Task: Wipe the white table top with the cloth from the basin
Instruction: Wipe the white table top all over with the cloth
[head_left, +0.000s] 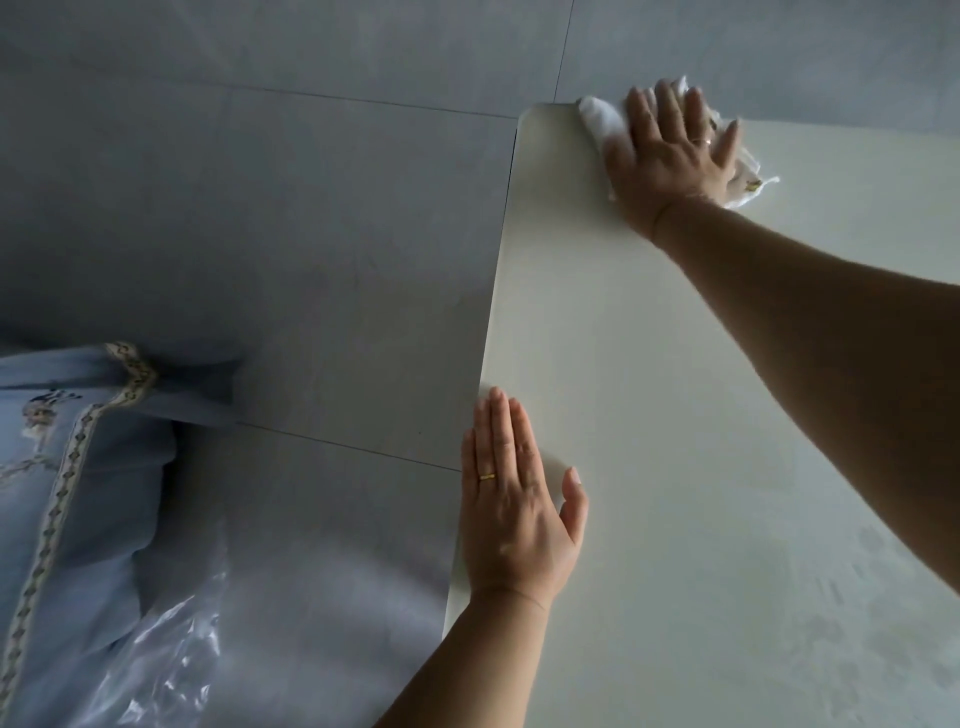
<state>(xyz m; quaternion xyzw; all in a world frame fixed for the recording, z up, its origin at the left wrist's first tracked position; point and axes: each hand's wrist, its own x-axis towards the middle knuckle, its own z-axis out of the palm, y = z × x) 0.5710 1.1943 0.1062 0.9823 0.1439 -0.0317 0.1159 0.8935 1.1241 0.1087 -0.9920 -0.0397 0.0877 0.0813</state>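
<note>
The white table top (675, 415) fills the right half of the view. A crumpled white cloth (602, 122) lies at its far left corner. My right hand (672, 156) presses flat on the cloth with fingers spread, covering most of it. My left hand (514, 499) rests flat on the table's left edge, nearer to me, fingers together and holding nothing. Each hand wears a ring. The basin is not in view.
Grey floor tiles (260, 208) surround the table at left and beyond. A light blue garment with patterned trim (78, 467) and a clear plastic sheet (171, 649) sit at the lower left. Faint damp smears (857, 597) mark the table's near right.
</note>
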